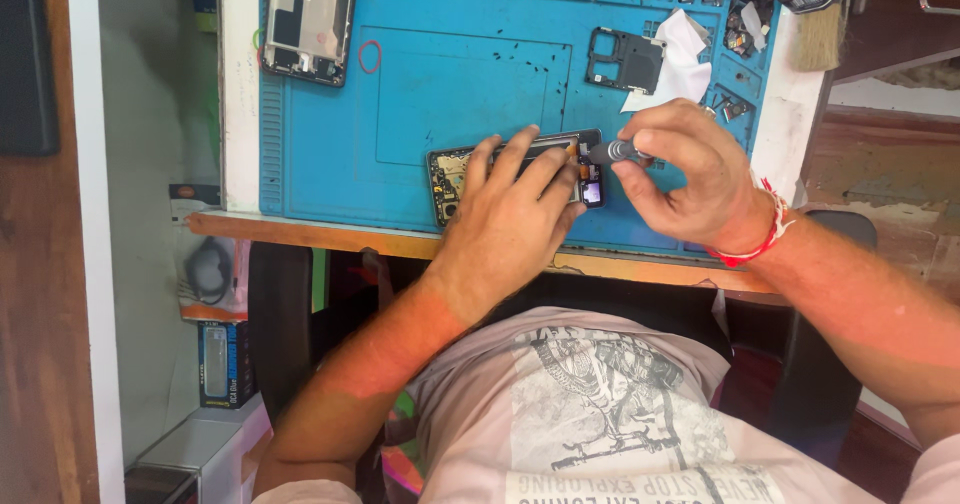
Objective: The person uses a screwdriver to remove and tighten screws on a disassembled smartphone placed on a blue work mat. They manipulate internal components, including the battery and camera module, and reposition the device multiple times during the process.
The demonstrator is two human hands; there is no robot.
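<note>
An opened smartphone (452, 176) with its back off lies on the blue work mat (400, 104) near the table's front edge. My left hand (510, 214) presses flat on it, fingers spread across its body. My right hand (685, 179), a red thread around its wrist, pinches a small grey screwdriver (612, 151) with the tip pointing at the phone's right end. Most of the phone is hidden under my left hand.
Another dismantled phone (308, 16) lies at the mat's back left. A black phone frame part (625, 61) and a white cloth (680, 59) sit at the back right, a brush (820, 34) beyond. Small parts fill the mat's trays (745, 24) along the far edge.
</note>
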